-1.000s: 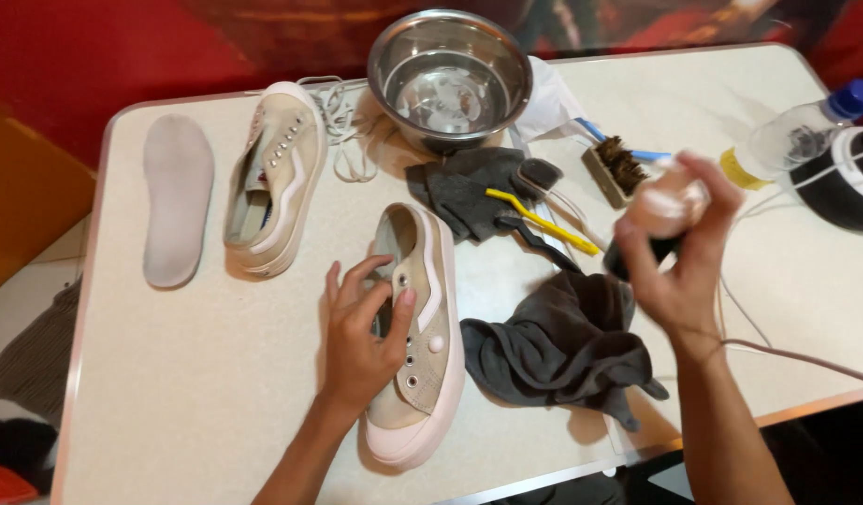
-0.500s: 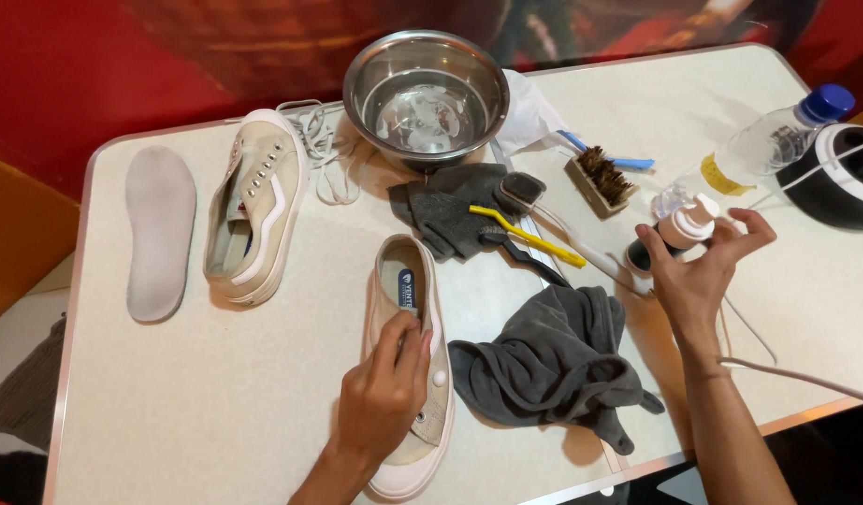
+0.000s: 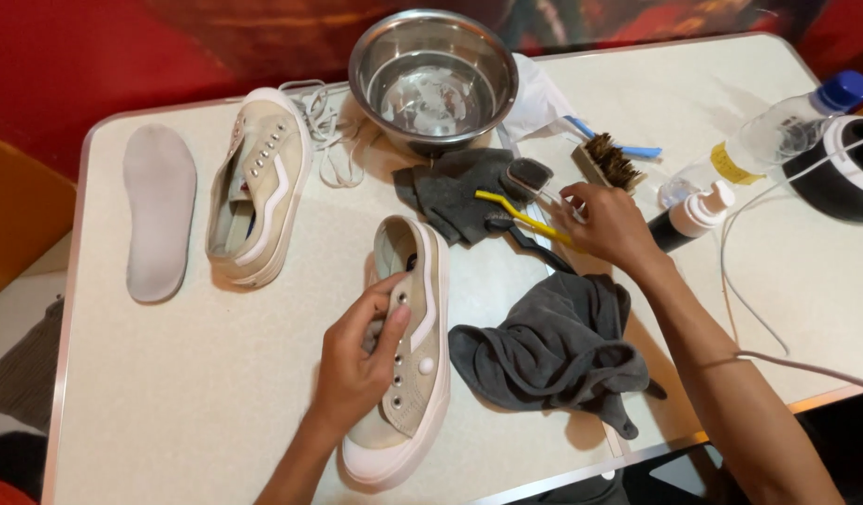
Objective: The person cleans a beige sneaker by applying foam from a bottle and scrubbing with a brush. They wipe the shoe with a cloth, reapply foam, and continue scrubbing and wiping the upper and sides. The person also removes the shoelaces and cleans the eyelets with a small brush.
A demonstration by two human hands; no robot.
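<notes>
grey insole (image 3: 159, 211) lies flat at far left of the pale surface (image 3: 188, 393), apart from everything. just right of it a beige sneaker (image 3: 259, 182) lies tilted on its side, loose white laces (image 3: 330, 131) by its toe end. near the front edge, left hand (image 3: 358, 360) grips a second beige sneaker (image 3: 411, 346), fingers curled over its eyelet side, thumb on the opening, closed on the shoe. steel bowl (image 3: 433, 77) with water sits at the back centre. below it a small dark cloth (image 3: 455, 192), with a yellow-handled brush (image 3: 523, 215) lying across it. a bigger grey cloth (image 3: 553, 346) is crumpled just right of the held sneaker. right hand (image 3: 607, 223) is over the brush handles, fingers bent down touching the yellow one, cannot tell if it's actually gripped. wooden bristle brush (image 3: 607, 161) and blue-handled brush (image 3: 611, 142) behind it. white pump bottle (image 3: 693, 217) lies just right of that hand, clear bottle with blue cap (image 3: 787, 126) further right.
</notes>
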